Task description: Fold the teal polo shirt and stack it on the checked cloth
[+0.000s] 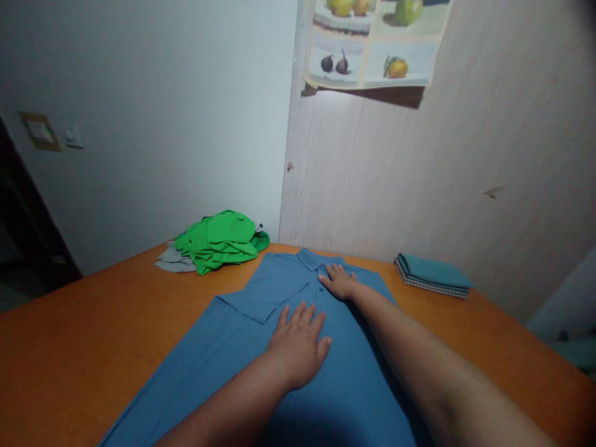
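Observation:
A blue polo shirt (200,366) lies spread over the orange tabletop, its collar at the far end and its buttons facing up. The sleeve on the left side is turned inward across the chest. My left hand (298,344) rests on the middle of the shirt, just below that sleeve, with its fingers spread. Farther up, my right hand (339,280) lies flat beside the button placket, near the collar. Neither hand grips anything. My right forearm covers part of the shirt's right side.
A crumpled green garment (223,239) sits on a grey cloth (174,259) at the back left of the table (69,354). Folded teal and checked clothes (435,273) are stacked at the back right. A wall and a wooden panel (349,192) stand behind the table.

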The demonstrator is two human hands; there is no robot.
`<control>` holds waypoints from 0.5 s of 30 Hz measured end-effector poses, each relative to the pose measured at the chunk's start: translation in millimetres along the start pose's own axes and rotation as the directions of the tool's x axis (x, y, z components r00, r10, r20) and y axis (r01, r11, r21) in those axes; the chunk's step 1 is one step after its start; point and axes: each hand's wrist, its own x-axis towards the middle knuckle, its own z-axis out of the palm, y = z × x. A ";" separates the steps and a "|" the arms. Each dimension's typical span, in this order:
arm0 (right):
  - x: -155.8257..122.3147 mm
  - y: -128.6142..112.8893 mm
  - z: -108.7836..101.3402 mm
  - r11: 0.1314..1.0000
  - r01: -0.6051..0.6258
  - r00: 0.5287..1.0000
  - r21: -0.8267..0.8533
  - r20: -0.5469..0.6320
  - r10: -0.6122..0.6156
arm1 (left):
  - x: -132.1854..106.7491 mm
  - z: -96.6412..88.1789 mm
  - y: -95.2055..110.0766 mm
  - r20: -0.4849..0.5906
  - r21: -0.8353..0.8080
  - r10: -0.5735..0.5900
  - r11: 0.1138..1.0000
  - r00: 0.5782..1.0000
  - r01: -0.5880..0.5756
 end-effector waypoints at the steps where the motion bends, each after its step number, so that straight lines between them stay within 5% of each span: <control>1: 2.4 -1.3 2.3 1.000 -0.011 1.000 0.000 0.006 0.011 | -0.2 -0.7 0.6 0.003 -0.003 -0.003 1.000 1.000 0.003; 15: -12.8 8.9 -11.8 0.993 0.024 0.994 0.115 -0.107 -0.012 | 0.5 -0.1 0.3 0.005 -0.027 -0.008 1.000 1.000 0.008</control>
